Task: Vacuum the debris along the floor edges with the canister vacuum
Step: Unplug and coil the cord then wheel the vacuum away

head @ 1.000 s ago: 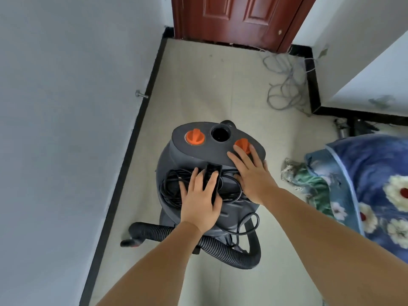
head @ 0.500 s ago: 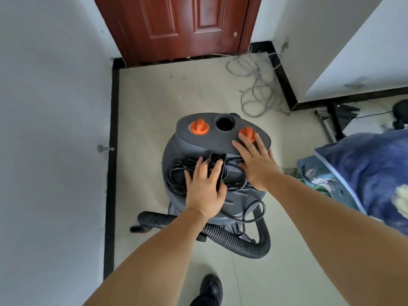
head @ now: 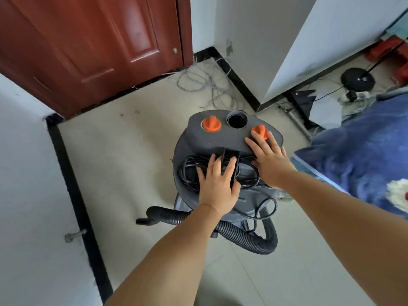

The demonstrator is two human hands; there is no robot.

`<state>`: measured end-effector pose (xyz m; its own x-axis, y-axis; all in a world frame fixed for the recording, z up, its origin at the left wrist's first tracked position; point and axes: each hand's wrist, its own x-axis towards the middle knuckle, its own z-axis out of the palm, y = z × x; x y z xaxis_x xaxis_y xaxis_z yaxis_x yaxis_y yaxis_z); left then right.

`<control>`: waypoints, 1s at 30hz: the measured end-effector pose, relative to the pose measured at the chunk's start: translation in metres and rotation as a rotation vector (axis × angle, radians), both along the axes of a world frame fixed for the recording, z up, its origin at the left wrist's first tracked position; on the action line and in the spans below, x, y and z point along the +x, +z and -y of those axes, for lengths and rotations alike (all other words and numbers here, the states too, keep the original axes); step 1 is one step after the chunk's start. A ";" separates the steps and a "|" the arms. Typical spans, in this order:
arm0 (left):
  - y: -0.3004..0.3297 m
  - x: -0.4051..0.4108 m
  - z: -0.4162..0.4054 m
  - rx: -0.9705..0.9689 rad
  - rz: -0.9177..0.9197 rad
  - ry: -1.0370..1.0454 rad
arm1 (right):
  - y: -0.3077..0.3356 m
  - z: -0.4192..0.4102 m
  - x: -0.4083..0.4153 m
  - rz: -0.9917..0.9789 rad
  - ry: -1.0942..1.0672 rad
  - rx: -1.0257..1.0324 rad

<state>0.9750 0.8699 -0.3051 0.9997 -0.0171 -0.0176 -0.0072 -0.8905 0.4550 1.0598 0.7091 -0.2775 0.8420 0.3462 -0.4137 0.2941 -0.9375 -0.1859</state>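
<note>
The room was a narrow entry with a pale tiled floor (head: 123, 164), white walls, a black baseboard (head: 72, 191) and a red-brown door (head: 92, 47). The canister vacuum (head: 220, 151) stood on the floor in front of the door. Behind the vacuum, near the door corner, lay a loose tangle of grey wire (head: 205, 85). To the right of the vacuum there was a blue flowered blanket (head: 364, 155).

Both hands rested on top of the vacuum. The left hand (head: 217, 186) lay flat with spread fingers over the coiled power cord (head: 192, 173). The right hand (head: 270, 160) was also spread, its fingertips touching the right orange knob (head: 260, 130). Neither hand pinched anything.

I judge that the work had not started: the cord was still wound, and the hose (head: 238, 234) curled on the floor at the near side of the vacuum. If the vacuum were pushed forward, it could roll onto the hose or catch the grey wire, and the nozzle could suck in the wire. I could read no brand or writing on the vacuum.
</note>
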 end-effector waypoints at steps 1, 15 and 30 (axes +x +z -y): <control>0.000 0.014 -0.002 -0.004 0.001 -0.035 | -0.001 0.001 0.009 0.012 -0.024 0.000; 0.000 0.192 0.008 0.000 -0.004 -0.463 | -0.011 0.030 0.105 0.059 -0.448 -0.023; -0.002 0.314 0.124 -0.061 -0.004 -0.715 | -0.005 0.140 0.180 0.021 -0.721 -0.061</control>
